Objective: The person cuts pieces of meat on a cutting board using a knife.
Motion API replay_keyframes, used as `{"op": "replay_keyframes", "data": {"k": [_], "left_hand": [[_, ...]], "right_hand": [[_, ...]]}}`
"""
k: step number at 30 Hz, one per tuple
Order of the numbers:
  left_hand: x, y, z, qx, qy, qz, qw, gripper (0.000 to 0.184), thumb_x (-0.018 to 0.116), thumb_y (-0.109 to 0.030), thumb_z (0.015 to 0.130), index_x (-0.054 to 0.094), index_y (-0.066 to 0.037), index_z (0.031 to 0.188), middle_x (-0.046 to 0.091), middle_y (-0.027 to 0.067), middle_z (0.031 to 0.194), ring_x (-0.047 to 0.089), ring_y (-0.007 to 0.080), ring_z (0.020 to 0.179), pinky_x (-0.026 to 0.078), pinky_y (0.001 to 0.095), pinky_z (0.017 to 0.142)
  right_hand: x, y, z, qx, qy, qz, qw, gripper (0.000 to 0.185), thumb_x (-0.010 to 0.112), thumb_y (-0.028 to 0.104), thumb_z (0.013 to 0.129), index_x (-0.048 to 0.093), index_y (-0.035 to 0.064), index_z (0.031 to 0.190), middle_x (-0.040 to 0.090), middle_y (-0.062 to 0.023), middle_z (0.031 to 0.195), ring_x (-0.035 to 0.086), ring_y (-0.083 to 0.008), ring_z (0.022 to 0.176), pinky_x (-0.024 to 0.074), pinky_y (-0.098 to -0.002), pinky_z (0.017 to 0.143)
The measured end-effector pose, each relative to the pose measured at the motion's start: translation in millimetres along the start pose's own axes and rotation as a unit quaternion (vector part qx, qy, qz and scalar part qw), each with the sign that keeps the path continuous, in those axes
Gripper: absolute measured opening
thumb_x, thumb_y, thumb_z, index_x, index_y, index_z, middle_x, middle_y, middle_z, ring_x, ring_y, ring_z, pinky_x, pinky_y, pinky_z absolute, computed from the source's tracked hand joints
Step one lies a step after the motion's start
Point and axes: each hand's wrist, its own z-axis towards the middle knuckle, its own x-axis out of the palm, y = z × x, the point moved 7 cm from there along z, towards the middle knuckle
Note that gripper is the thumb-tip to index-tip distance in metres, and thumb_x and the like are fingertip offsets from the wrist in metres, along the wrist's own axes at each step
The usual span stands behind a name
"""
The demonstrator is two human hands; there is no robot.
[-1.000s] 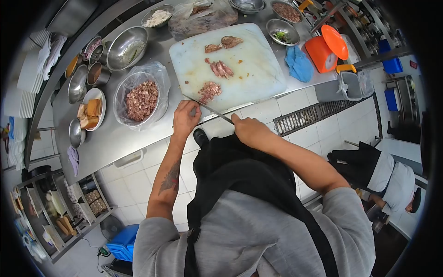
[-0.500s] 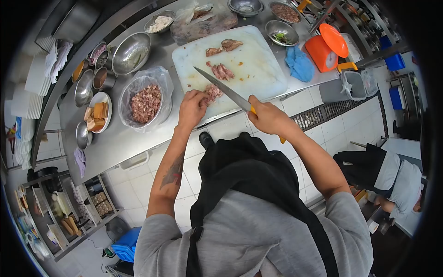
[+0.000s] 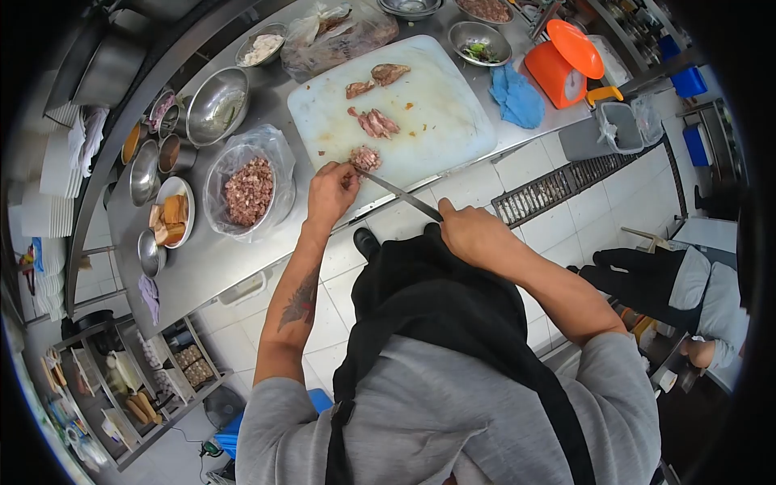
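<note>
My right hand (image 3: 470, 233) is closed round the handle of a kitchen knife (image 3: 404, 196). The blade slants across the near edge of a white cutting board (image 3: 453, 121), its tip by a small pile of chopped meat (image 3: 365, 158). Beside that tip my left hand (image 3: 333, 192) has its fingers curled together; whatever they pinch is hidden. Farther up the board lie some meat strips (image 3: 377, 123) and larger meat pieces (image 3: 390, 74). To the left stands a plastic-lined bowl of diced meat (image 3: 248, 192).
A plate of brown blocks (image 3: 172, 212) and metal bowls (image 3: 218, 107) stand on the left. Behind the board lies a plastic bag (image 3: 339, 39). A blue cloth (image 3: 517, 95) and an orange scale (image 3: 558, 74) sit right. Another person (image 3: 687, 291) is at far right.
The knife has come down and toward me, its tip moving from above the meat strips to beside the chopped pile and my left hand. The board sits slightly higher and farther left in view.
</note>
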Motion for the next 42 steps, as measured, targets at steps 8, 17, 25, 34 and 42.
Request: {"op": "replay_keyframes", "data": {"k": [8,17,25,34,42], "left_hand": [[-1.0,8.4,-1.7,-0.033,-0.031,-0.081,0.996,0.01,0.075,-0.005,0.084,0.074,-0.003,0.093,0.07,0.0123,0.086,0.071,0.0252,0.07,0.058,0.0377,0.067],[-16.2,3.0,-16.5,-0.042,-0.071,-0.085,0.993,0.015,0.074,-0.006,0.084,0.076,-0.005,0.099,0.07,0.0119,0.089,0.071,0.026,0.077,0.058,0.0366,0.068],[2.7,-0.4,-7.3,-0.027,-0.045,-0.049,0.997,0.011,0.074,-0.004,0.081,0.071,-0.004,0.091,0.067,0.0109,0.083,0.069,0.0262,0.071,0.058,0.0382,0.068],[5.0,7.6,-12.1,-0.051,-0.053,-0.074,0.995,0.01,0.074,-0.003,0.081,0.072,-0.002,0.091,0.067,0.0114,0.082,0.069,0.0247,0.068,0.058,0.0362,0.066],[-15.5,4.2,-27.5,-0.06,-0.123,-0.091,0.986,0.014,0.075,-0.005,0.082,0.073,-0.003,0.097,0.067,0.0123,0.083,0.069,0.0251,0.071,0.058,0.0366,0.066]], "right_hand": [[56.7,-14.5,62.5,0.027,0.0,0.115,0.993,0.028,0.048,0.013,0.101,0.051,-0.006,0.121,0.071,-0.0338,0.092,0.07,-0.0524,0.091,0.0547,-0.0593,0.087],[7.3,-1.3,36.1,-0.004,-0.005,-0.012,1.0,0.021,0.048,0.007,0.098,0.051,-0.0076,0.113,0.071,-0.0327,0.086,0.072,-0.0504,0.082,0.058,-0.0579,0.075],[4.1,5.8,9.1,0.009,0.019,0.023,1.0,0.018,0.049,0.008,0.099,0.05,-0.0069,0.109,0.071,-0.033,0.085,0.072,-0.0512,0.083,0.0574,-0.0585,0.078],[59.2,-8.9,52.3,0.034,0.016,0.073,0.997,0.028,0.046,0.019,0.105,0.051,-0.0065,0.118,0.071,-0.0324,0.089,0.07,-0.0522,0.086,0.0554,-0.06,0.081],[18.0,-5.0,58.1,-0.024,-0.026,0.022,0.999,0.027,0.048,0.021,0.106,0.05,-0.0047,0.114,0.07,-0.0307,0.082,0.069,-0.0511,0.078,0.0539,-0.0613,0.076]]}}
